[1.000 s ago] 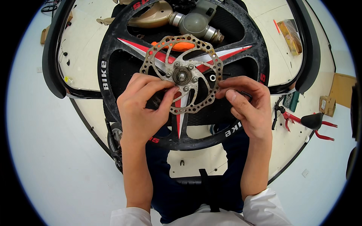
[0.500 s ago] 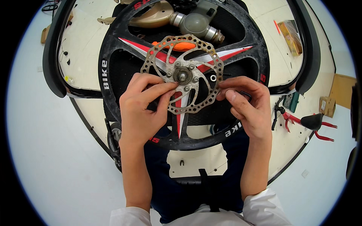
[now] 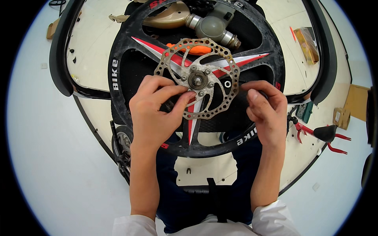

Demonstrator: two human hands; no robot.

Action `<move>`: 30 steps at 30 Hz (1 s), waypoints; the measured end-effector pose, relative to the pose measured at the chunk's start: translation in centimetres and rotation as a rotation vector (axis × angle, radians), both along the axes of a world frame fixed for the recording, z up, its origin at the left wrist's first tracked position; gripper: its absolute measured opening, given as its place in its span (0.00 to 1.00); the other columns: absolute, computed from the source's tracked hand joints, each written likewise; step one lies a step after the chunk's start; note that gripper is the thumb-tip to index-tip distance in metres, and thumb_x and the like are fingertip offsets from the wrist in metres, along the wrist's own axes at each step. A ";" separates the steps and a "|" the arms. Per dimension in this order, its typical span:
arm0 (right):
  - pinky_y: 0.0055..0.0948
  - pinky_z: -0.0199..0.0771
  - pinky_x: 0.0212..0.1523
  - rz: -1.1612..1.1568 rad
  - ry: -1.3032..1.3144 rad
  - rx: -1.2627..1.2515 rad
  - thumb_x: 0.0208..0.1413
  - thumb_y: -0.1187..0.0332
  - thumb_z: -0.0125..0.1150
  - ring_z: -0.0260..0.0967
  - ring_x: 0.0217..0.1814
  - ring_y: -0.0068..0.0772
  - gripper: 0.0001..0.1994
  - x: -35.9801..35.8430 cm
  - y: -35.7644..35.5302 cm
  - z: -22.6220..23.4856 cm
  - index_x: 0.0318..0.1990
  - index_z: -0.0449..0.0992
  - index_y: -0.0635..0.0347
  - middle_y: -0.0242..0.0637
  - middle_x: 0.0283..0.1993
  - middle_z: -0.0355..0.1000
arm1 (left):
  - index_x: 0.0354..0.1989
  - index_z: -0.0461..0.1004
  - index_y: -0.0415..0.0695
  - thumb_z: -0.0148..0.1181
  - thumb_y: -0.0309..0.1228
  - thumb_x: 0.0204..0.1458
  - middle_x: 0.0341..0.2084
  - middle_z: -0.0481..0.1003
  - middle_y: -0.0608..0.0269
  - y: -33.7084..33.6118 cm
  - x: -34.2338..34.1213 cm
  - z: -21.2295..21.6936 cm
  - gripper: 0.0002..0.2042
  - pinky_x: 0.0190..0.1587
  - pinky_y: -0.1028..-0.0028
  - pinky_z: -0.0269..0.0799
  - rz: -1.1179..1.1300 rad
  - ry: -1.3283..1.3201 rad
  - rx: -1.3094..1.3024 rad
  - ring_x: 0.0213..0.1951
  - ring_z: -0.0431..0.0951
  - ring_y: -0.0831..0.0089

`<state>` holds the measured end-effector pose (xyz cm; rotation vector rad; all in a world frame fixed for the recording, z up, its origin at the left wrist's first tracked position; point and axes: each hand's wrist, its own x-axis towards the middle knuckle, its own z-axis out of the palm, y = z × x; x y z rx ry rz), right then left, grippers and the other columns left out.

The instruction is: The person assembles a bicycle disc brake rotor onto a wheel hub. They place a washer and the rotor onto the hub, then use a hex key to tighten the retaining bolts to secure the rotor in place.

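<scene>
A black spoked bicycle wheel (image 3: 115, 94) with red and white decals lies flat in front of me. On its hub sits a metal brake disc (image 3: 235, 67) with holes round its wavy rim. A threaded axle (image 3: 197, 81) stands up in the hub, with several bolts around it. My left hand (image 3: 155, 108) pinches thumb and forefinger together at the lower left of the hub; anything between them is too small to make out. Right of the disc, my right hand (image 3: 267, 106) is held with curled fingers, apart from it. What those fingers hold, if anything, is hidden.
A silver nut (image 3: 227, 84) and an orange-handled tool (image 3: 199, 50) show through the disc and wheel. Bronze (image 3: 169, 17) and grey metal parts (image 3: 210, 28) lie at the far side. Black curved bars flank the wheel; a red frame part (image 3: 305, 128) lies at right.
My right hand has drawn slightly away from the disc's edge, and a dark loop seen at its fingers no longer shows. The left hand stays pinched by the hub. The view has shifted slightly.
</scene>
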<state>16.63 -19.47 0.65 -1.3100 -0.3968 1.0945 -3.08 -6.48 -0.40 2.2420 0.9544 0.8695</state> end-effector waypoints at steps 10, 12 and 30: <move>0.19 0.65 0.41 -0.074 -0.334 0.000 0.57 0.78 0.42 0.64 0.35 0.18 0.22 0.6 0.6 -1.7 0.57 0.74 0.71 0.36 0.37 0.77 | 0.35 0.85 0.42 0.68 0.17 0.41 0.27 0.75 0.64 0.0 -0.1 0.1 0.12 0.31 0.73 0.72 -0.084 0.018 0.020 0.31 0.74 0.69; 0.20 0.68 0.46 -0.051 -0.379 0.001 0.58 0.79 0.40 0.67 0.38 0.20 0.22 0.5 0.7 -1.9 0.58 0.74 0.69 0.37 0.38 0.78 | 0.35 0.85 0.42 0.69 0.17 0.41 0.27 0.75 0.64 0.0 -0.1 0.0 0.11 0.31 0.73 0.72 -0.069 0.010 0.020 0.31 0.74 0.68; 0.29 0.74 0.45 0.260 -0.685 -0.208 0.54 0.81 0.42 0.73 0.34 0.32 0.26 0.3 0.3 -0.7 0.63 0.67 0.64 0.45 0.38 0.78 | 0.32 0.84 0.42 0.76 0.24 0.38 0.26 0.76 0.64 -0.1 0.1 -0.1 0.11 0.30 0.73 0.72 -0.011 -0.004 0.024 0.30 0.75 0.68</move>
